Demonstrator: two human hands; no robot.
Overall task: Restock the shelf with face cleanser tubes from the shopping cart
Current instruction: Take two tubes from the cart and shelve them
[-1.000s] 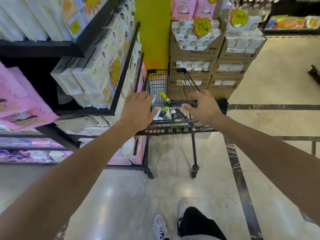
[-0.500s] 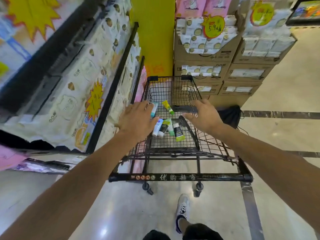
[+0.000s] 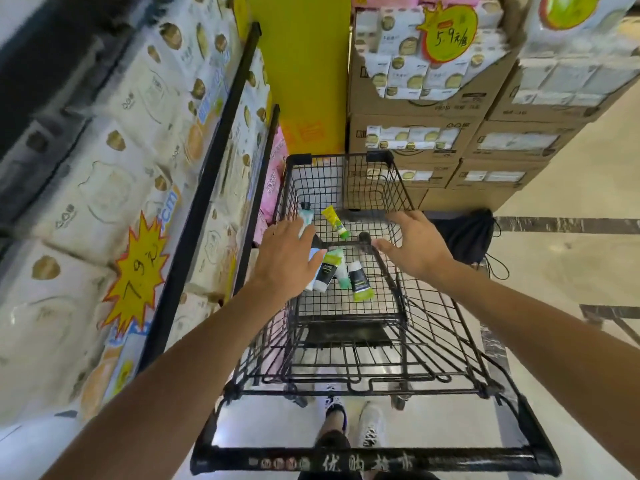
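- Cart handle [image 3: 374, 463] sits closest, black bar with white characters on it, and a pair of sneakers [image 3: 370, 427] shows through the wire right below.
- Shopping cart [image 3: 446, 327] is black wire, pulled up just beside the shelf [image 3: 207, 188] on the left, which is packed with pale tissue packs [image 3: 104, 188] and a yellow starburst price tag [image 3: 136, 271].
- Left hand [image 3: 285, 261] is reaching down into the basket, fingers spread and pretty straight, holding nothing. It covers part of the tubes under it, so can't tell if it's touching one.
- Right hand [image 3: 414, 242] hovers over the basket too, fingers loosely spread, nothing in it.
- Face cleanser tubes [image 3: 358, 280] lie loose on the basket floor, a bunch between the hands plus a yellow tube [image 3: 334, 221] further in.
- Black bag [image 3: 464, 233] on the floor past the right hand.
- Stacked cardboard boxes [image 3: 415, 133] and a yellow pillar [image 3: 304, 74] at the far end, tops cut off, labels too blurry to read.
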